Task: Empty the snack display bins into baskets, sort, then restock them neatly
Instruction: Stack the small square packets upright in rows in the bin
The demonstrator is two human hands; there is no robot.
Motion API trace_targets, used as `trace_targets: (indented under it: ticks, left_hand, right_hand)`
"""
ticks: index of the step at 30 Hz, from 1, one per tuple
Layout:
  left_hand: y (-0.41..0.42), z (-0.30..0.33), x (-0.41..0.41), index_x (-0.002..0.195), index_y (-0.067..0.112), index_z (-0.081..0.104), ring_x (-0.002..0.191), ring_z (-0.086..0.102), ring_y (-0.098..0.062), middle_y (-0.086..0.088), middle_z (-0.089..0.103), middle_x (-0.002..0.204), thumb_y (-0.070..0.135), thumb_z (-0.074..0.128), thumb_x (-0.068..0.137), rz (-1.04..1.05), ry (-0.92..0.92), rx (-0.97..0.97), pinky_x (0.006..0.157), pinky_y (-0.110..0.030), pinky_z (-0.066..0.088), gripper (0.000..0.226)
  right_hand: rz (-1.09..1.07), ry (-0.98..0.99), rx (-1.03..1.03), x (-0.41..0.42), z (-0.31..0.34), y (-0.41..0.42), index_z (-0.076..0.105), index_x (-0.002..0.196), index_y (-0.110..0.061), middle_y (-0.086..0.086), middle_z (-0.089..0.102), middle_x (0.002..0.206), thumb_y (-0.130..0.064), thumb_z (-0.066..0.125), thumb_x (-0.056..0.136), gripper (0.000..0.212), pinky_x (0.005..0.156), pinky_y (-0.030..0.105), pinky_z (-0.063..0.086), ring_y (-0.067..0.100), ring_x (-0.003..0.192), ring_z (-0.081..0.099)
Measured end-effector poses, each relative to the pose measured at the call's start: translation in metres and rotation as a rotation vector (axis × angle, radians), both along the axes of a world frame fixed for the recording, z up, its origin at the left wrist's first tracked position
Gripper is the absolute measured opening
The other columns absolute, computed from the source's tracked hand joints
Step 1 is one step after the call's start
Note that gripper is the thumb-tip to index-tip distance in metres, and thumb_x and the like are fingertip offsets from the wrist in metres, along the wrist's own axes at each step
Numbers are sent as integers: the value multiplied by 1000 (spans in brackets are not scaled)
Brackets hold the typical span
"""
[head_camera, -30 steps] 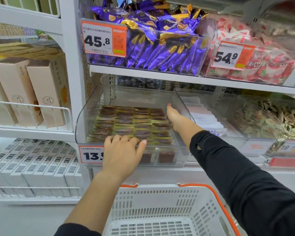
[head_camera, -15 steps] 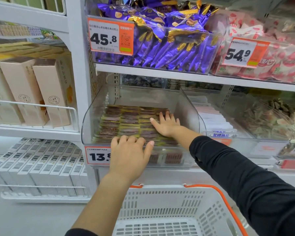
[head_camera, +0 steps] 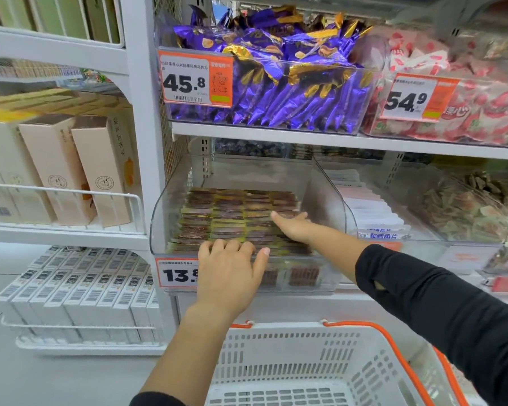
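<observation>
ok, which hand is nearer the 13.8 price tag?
Left. The left hand grips the bin's front rim right beside the 13.8 price tag; the right hand lies further back on the snack packets.

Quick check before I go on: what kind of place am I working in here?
Most likely a retail shop's snack aisle. Clear bins of wrapped snacks sit on white shelving, orange price tags are clipped to their fronts, and a white shopping basket with orange handles waits below.

Tall beige cartons (head_camera: 79,168) are standing upright behind a white wire rail (head_camera: 65,192) on the left shelving. Below them, white barcoded boxes (head_camera: 79,300) are sitting in tight rows inside a wire rack (head_camera: 82,329) near the floor.
</observation>
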State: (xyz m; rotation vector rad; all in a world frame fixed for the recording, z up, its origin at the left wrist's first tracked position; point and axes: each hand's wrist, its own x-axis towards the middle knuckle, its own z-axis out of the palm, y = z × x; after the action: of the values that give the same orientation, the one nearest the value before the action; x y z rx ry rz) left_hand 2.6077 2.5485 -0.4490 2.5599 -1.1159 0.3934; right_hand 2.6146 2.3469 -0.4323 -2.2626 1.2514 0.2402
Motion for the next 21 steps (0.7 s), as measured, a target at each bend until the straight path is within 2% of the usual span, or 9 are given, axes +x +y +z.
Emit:
trace_targets:
  ticks: [5, 7, 8, 10, 12, 14, 16, 18, 21]
  left_hand:
    - [-2, 2, -1, 109, 31, 67, 107, 53, -18, 8, 67, 110, 59, -8, 83, 34, -22, 8, 95, -38, 26, 84]
    - [-1, 4, -2, 110, 31, 67, 107, 52, -18, 9, 67, 111, 60, -5, 86, 30, -2, 30, 96, -38, 26, 81]
    - [1, 5, -3, 112, 31, 66, 108, 52, -18, 9, 66, 113, 60, -1, 90, 25, 12, 45, 96, -37, 26, 76]
    - [2, 9, -2, 118, 31, 63, 112, 51, -18, 7, 63, 118, 57, 13, 98, 6, 80, 67, 98, -38, 27, 60]
    - [2, 18, 1, 119, 29, 62, 113, 52, -19, 5, 61, 121, 53, 25, 100, -23, 167, 66, 98, -39, 30, 48]
    - [2, 28, 2, 98, 23, 66, 101, 57, -23, 1, 64, 107, 42, 29, 101, -61, 188, 100, 97, -38, 36, 42]
    - [1, 35, 2, 68, 16, 49, 84, 57, -30, -7, 62, 82, 28, 29, 101, -100, 186, 182, 87, -38, 44, 41]
    - [-1, 41, 4, 63, 13, 38, 77, 55, -34, -10, 56, 71, 26, 28, 101, -123, 271, 227, 67, -34, 42, 41]
    - [-1, 46, 10, 69, 12, 46, 82, 55, -31, -8, 59, 76, 33, 28, 102, -199, 330, 312, 65, -35, 39, 43]
  right_hand:
    - [62, -43, 47, -12, 13, 6, -12, 151, -5, 12, -8, 161, -78, 27, 86, 105, 120, 45, 11, 32, 148, 4]
    - [110, -24, -49, -20, 26, 9, -4, 152, -2, 14, -6, 161, -73, 23, 91, 97, 119, 45, 14, 34, 148, 7]
    - [174, 22, -156, -27, 35, 12, 5, 152, 1, 16, 0, 161, -69, 20, 94, 92, 118, 43, 19, 35, 147, 12]
    - [339, 113, -354, -46, 54, 23, 36, 143, 3, 20, 27, 154, -61, 17, 99, 80, 105, 37, 33, 35, 138, 33]
    - [459, 184, -427, -64, 63, 30, 55, 127, 1, 19, 49, 139, -55, 17, 101, 72, 92, 33, 39, 33, 124, 49]
    - [542, 251, -386, -79, 62, 32, 59, 118, -1, 18, 56, 129, -54, 17, 102, 70, 87, 33, 39, 31, 113, 54]
    - [589, 254, -321, -86, 54, 30, 60, 116, 0, 18, 61, 123, -53, 17, 101, 69, 86, 32, 43, 31, 107, 58]
    - [601, 215, -308, -90, 47, 27, 58, 123, -4, 18, 60, 125, -52, 18, 102, 66, 92, 33, 44, 32, 111, 57]
    - [624, 166, -331, -101, 43, 29, 58, 127, -9, 15, 61, 121, -58, 14, 99, 72, 82, 31, 39, 30, 110, 56]
